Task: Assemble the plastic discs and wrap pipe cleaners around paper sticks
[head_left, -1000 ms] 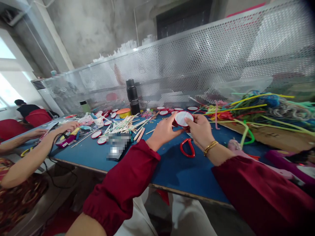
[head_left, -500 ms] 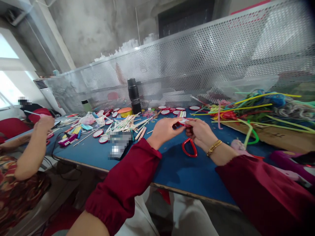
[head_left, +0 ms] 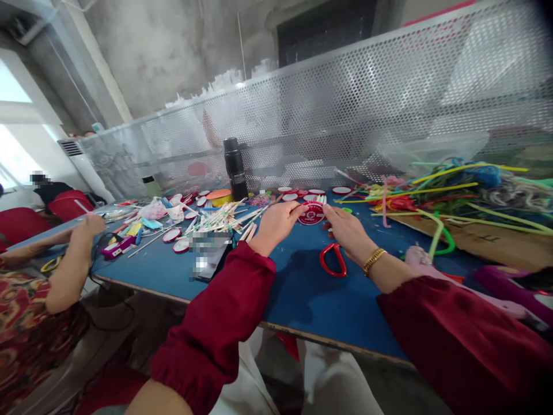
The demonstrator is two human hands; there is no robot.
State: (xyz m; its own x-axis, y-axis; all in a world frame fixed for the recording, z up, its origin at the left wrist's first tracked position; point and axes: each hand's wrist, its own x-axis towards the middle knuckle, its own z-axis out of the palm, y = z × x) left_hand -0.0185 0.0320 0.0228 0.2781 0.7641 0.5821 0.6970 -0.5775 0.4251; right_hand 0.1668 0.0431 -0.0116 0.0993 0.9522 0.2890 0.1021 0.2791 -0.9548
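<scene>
Between my two hands, a round red spool with white markings [head_left: 311, 213] is held up with its flat face toward me. My left hand [head_left: 279, 223] pinches its left edge. Gripping the right edge is my right hand [head_left: 345, 226], with a gold bracelet on the wrist. Just below the hands, a red scissors handle [head_left: 333, 260] lies on the blue table [head_left: 298, 288]; the rest of that tool is hidden. Behind the spool, a few pale sticks show only in part.
A black bottle [head_left: 235, 170] stands by the perforated metal screen [head_left: 328, 115]. Left of centre are many pale sticks [head_left: 222, 218] and a phone [head_left: 213, 256]. Colourful pipe cleaners and yarn [head_left: 470, 187] heap at the right, near a pink glue gun [head_left: 425, 262]. Another person's hand [head_left: 88, 225] works far left.
The red spool has been tilted upright, so its printed face now shows instead of its edge. My left hand shifted slightly left. The other person's hand at far left moved lower.
</scene>
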